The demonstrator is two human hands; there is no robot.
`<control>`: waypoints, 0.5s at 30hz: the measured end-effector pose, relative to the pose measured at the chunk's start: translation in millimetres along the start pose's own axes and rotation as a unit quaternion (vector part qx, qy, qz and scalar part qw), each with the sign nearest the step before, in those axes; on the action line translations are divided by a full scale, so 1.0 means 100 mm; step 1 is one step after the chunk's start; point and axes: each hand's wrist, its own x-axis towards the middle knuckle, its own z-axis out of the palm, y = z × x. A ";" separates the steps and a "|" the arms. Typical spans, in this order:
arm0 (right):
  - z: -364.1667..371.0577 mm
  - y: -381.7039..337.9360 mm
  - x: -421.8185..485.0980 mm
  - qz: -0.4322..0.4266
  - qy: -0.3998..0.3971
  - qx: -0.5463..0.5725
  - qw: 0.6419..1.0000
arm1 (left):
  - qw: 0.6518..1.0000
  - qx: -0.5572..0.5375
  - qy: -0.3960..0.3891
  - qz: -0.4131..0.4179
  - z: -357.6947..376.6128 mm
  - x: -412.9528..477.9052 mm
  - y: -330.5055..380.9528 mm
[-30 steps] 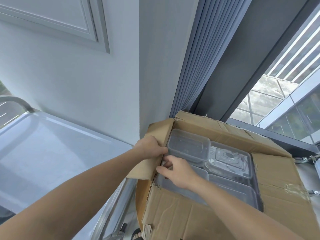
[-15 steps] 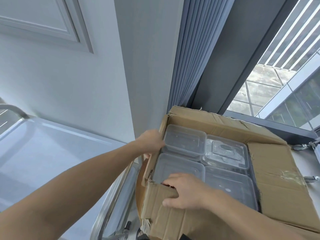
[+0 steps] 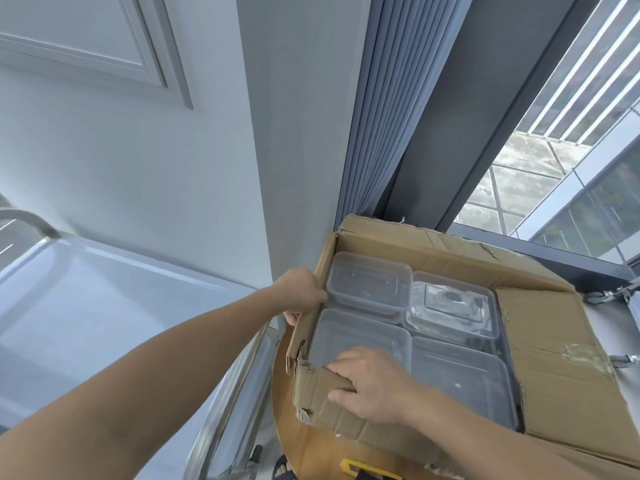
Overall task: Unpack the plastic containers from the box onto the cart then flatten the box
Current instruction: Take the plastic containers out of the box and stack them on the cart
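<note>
Risks first, judged from how things lie. The near flap [image 3: 329, 410] of the box [image 3: 554, 358] is torn at the corner just left of the right hand [image 3: 374, 386]. If it's pulled hard, it could be ripped further & the hold lost. The box seems to be perched on a round wooden top [image 3: 294, 438] below that hand, though the support is mostly hidden, so it could be tipped toward the person if the flap is dragged down.

Just beyond the right fingertips, clear plastic containers [image 3: 360, 337] are packed tight in four stacks, touching each other & the box walls. A stack could be jammed, or a rim cracked, if it's lifted at an angle. All containers in view lie inside the box. The cart [image 3: 104, 306] is set well to the left of the left hand [image 3: 301, 292], w/ a gap between cart & box, so a loosely held stack could be dropped there.

Hands: the right hand is closed round the near flap, fingers curled over its top edge, thumb laid on the outer face. Further off, the left flap [image 3: 306, 330] is gripped by the left hand, fingers hooked over the rim beside the far-left container. No container is held by either hand
</note>
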 end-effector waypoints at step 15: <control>0.12 -0.44 0.41 -0.016 0.015 -0.025 0.999 | 1.000 0.015 -0.015 -0.017 -0.36 0.00 -0.46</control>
